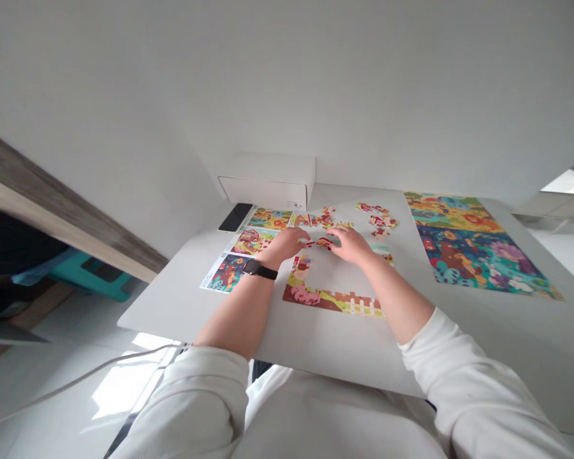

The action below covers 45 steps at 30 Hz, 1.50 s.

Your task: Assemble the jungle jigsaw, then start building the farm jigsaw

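Observation:
My left hand (289,243), with a black watch (260,269) on its wrist, is bent at the upper left of a partly assembled jigsaw puzzle (332,301). Its fingertips close on a small red and white puzzle piece (310,243). Facing it, my right hand (350,243) has thumb and fingers curved around the edge of a red puzzle piece (324,243). The puzzle's joined left and bottom border shows a pink pig and a white fence; my right forearm covers part of its right side. Loose puzzle pieces (316,220) lie just beyond both hands.
More loose pieces (381,220) lie farther right. A picture sheet (251,241) and a phone (236,217) are at the left, before a white box (268,182) by the wall. Finished-looking colourful puzzles (478,245) cover part of the table's right (459,331).

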Available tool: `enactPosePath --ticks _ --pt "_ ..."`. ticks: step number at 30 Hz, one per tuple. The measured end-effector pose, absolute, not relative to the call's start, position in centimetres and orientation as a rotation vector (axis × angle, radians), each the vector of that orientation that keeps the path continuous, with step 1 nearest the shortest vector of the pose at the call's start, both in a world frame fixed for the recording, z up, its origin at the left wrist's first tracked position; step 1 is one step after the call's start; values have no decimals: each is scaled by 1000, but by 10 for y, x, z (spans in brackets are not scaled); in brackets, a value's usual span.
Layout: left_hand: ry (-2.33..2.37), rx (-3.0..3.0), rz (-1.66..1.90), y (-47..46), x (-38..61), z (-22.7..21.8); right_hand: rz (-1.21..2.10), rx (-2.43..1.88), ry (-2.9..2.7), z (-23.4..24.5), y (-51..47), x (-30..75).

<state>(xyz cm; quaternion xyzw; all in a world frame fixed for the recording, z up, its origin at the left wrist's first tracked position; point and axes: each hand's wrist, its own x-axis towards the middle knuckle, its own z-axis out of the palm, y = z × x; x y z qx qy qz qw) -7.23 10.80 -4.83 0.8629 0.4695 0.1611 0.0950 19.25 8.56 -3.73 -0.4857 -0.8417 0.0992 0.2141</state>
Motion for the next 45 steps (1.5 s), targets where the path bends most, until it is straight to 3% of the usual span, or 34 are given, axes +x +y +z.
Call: enactPosePath --ticks 45 --pt "1436 2525 588 99 -45 -51 267 -1314 -2372 -56 88 187"
